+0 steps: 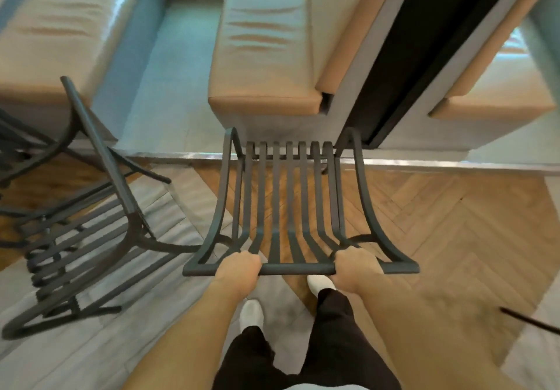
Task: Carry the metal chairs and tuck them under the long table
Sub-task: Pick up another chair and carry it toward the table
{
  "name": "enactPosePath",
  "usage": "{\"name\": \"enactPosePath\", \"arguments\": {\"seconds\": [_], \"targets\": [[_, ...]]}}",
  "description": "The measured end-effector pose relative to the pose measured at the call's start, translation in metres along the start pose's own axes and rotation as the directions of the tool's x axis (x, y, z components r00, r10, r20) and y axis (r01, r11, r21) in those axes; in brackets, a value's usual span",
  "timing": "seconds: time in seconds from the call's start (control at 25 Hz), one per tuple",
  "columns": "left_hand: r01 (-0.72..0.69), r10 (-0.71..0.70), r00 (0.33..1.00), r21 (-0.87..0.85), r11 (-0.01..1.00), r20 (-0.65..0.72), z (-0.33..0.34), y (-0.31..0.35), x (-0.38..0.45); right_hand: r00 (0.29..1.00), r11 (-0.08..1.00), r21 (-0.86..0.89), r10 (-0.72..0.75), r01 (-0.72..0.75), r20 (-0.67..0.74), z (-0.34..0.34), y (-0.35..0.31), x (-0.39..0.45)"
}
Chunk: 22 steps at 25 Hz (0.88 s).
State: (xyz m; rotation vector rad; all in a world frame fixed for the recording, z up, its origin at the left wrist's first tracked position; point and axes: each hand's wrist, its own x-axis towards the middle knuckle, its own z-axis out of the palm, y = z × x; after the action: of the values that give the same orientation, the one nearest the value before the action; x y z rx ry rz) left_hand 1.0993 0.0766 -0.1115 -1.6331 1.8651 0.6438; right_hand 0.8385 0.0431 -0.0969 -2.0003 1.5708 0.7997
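A dark grey metal chair (277,195) with slatted back and seat stands right in front of me. My left hand (239,270) grips the top bar of its backrest left of centre. My right hand (356,265) grips the same bar right of centre. The chair's seat points away from me toward a tan cushioned bench (266,56). A second metal chair (91,232) of the same kind stands to the left, turned at an angle. No long table shows in this view.
Tan benches (51,31) with grey bases line the far side, with a gap of pale floor between them. A black planter (424,56) with green leaves sits at the right. More dark chair frames (18,153) crowd the far left edge. A thin dark rod (527,320) lies at the right.
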Motion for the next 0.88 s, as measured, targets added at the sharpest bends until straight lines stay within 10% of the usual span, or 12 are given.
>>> {"name": "enactPosePath", "arguments": {"seconds": [0.88], "targets": [[-0.346,0.359,0.933,0.363,0.865,0.032,-0.043,0.047,0.051,0.923,0.839,0.409,0.385,-0.358,0.019,0.071,0.003,-0.077]]}}
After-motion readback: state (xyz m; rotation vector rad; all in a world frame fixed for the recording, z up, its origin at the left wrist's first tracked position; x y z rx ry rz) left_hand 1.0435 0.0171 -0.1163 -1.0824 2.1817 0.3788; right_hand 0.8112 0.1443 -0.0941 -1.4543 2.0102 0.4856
